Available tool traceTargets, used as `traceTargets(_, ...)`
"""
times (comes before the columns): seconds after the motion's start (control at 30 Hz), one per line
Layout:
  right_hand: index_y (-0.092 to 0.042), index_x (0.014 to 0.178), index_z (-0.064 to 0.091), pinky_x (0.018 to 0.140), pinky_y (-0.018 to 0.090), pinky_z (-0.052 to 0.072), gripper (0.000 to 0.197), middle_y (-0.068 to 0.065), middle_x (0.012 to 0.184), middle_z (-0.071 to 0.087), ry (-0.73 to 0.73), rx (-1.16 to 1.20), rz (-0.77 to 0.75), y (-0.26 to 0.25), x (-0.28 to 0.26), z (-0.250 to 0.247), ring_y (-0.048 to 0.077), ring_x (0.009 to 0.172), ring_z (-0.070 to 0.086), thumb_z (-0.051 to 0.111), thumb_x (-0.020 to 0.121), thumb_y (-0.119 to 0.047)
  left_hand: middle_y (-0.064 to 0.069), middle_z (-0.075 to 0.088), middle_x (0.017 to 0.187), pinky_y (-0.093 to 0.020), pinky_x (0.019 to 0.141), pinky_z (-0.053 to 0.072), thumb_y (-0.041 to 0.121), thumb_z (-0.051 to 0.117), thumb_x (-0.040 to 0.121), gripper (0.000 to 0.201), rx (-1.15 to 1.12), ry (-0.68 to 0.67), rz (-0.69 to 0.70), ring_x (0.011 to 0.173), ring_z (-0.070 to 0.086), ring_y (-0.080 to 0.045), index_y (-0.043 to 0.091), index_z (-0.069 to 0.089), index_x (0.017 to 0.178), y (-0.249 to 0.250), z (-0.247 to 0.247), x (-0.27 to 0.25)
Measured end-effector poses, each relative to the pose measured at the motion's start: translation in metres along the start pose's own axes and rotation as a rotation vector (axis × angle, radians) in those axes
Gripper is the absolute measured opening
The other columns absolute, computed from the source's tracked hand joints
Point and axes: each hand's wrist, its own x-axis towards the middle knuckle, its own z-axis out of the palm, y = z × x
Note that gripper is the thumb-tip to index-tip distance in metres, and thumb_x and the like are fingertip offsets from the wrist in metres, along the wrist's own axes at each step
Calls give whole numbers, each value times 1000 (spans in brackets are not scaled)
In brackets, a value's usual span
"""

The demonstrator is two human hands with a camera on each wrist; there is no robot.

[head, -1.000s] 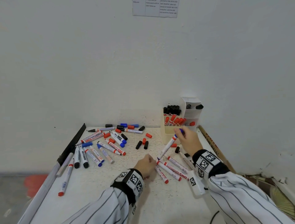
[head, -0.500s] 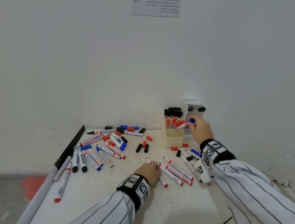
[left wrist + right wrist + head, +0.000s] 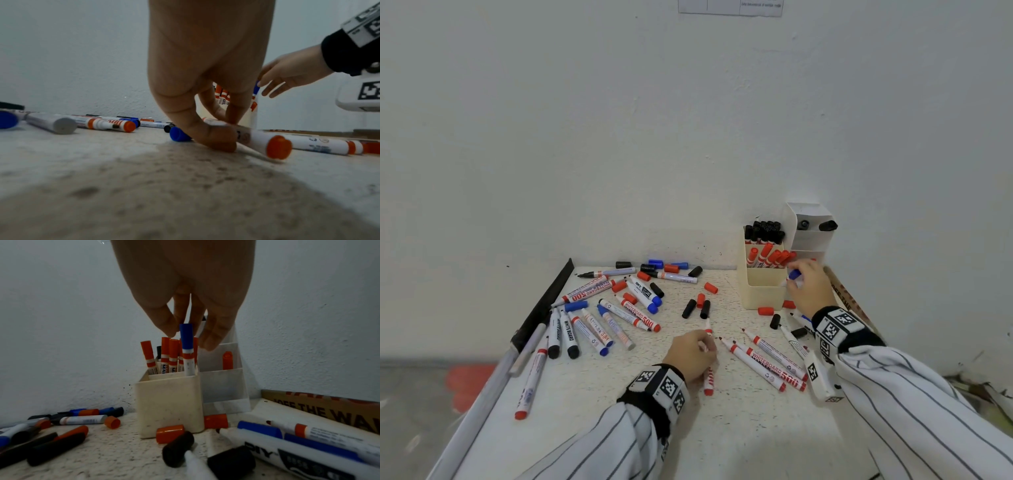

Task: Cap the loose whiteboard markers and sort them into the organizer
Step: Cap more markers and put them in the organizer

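A blue-capped marker (image 3: 793,274) (image 3: 186,340) stands upright in the front compartment of the cream organizer (image 3: 763,291) (image 3: 170,402), among red-capped ones. My right hand (image 3: 796,279) (image 3: 185,331) hovers over its cap with fingers straight and spread; the thumb sits just beside the cap. My left hand (image 3: 705,346) (image 3: 224,128) rests on the table and pinches an uncapped red marker (image 3: 709,378) (image 3: 267,144) between thumb and fingers. Black-capped markers fill the organizer's back compartment.
Several loose markers (image 3: 592,329) and red, black and blue caps (image 3: 700,305) lie across the table's left and middle. More uncapped red markers (image 3: 767,363) lie between my hands. A white tiered holder (image 3: 808,240) adjoins the organizer. Cardboard (image 3: 329,408) leans at the right wall.
My right hand lifted the blue-capped marker from the table to the organizer and lowered it into the front compartment. My left hand stayed low and closed its fingers round a red marker.
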Motion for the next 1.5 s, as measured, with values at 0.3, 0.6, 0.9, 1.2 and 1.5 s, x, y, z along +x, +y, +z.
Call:
traceTargets(0.3,-11,94,63,90,28,44,15,-1,103,55,-162,114,-103,-44,-41,21,8,87,47,52,88,-3,-4,51,78,-24,51,39,15,35,98,8,-317,329,15,56,42,-12,15,43,98,-18,-40,-8)
traceTargets(0.6,-22,116,60,85,25,42,32,0,106,44,-993,-180,-222,-96,-90,72,15,98,46,62,85,-16,-3,68,91,-36,82,56,26,49,95,14,-372,176,-177,76,62,-18,19,60,101,-47,-74,-28)
traceTargets(0.9,-19,110,57,88,24,41,25,6,113,50,-525,17,18,-77,-66,79,19,98,50,52,89,-7,-2,64,115,-35,85,55,29,55,92,41,-276,234,-107,88,66,-19,15,52,129,-51,-67,-29)
traceTargets(1.2,-15,127,51,98,23,34,38,7,141,38,-496,64,140,-54,-57,49,18,122,41,51,90,-8,-1,60,116,-17,68,43,30,53,92,40,-116,194,-80,90,56,-11,15,52,129,-50,-56,-25)
traceTargets(1.5,-10,119,54,96,27,44,29,7,122,57,-540,-463,416,12,-78,-26,20,112,54,48,92,-14,-4,57,121,-16,73,38,28,52,93,38,-48,115,-52,90,51,-9,13,53,128,-40,-50,-30)
